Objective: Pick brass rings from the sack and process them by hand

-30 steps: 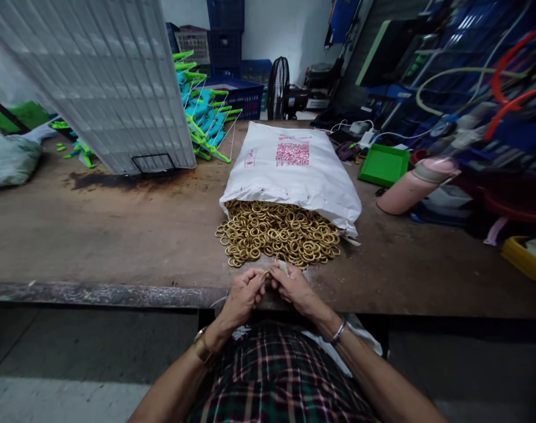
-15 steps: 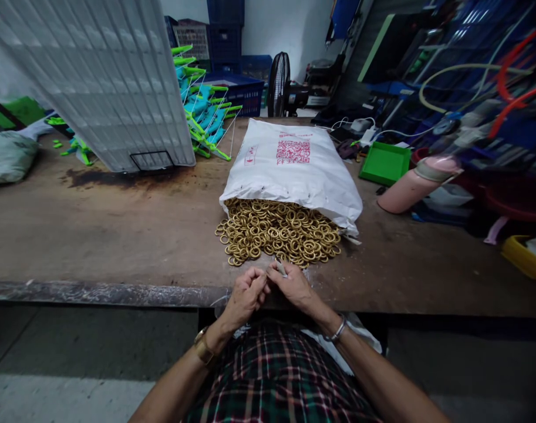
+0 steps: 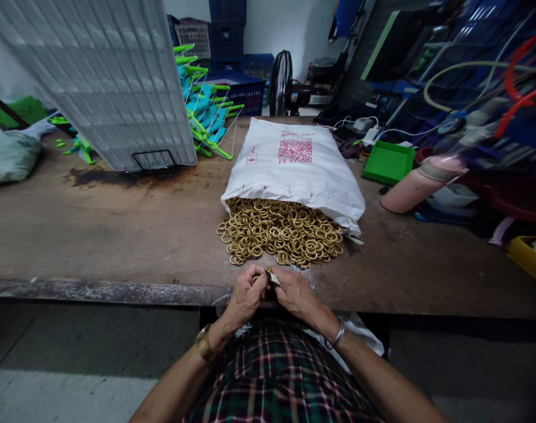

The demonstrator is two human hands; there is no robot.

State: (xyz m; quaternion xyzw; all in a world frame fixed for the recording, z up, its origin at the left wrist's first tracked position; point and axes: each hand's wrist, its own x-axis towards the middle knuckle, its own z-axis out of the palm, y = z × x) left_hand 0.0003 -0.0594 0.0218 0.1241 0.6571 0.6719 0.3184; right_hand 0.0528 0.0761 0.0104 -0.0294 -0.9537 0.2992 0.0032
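My left hand (image 3: 245,296) is closed in a pinch at the table's front edge, with part of a gold ring (image 3: 255,279) showing between its fingers. Touching or nearly touching it, my right hand (image 3: 297,294) is closed around a small pale, flat, blade-like tool (image 3: 275,279). The tool's tip points toward the left fingertips; its exact kind is unclear. Just beyond both hands lies a heap of gold rings (image 3: 280,232), spilling from the mouth of a white sack (image 3: 268,167) with red print.
A ribbed translucent panel (image 3: 131,88) leans at the left beside green and blue plastic parts (image 3: 206,117). On the right are a green tray (image 3: 387,163), a pink bottle (image 3: 408,191) and a yellow container (image 3: 529,257). A black fan (image 3: 282,82) stands behind the table (image 3: 118,229).
A gold ring now shows between my left fingers. The pale tool in my right hand has turned and lies closer to the left fingertips. The view has shifted slightly.
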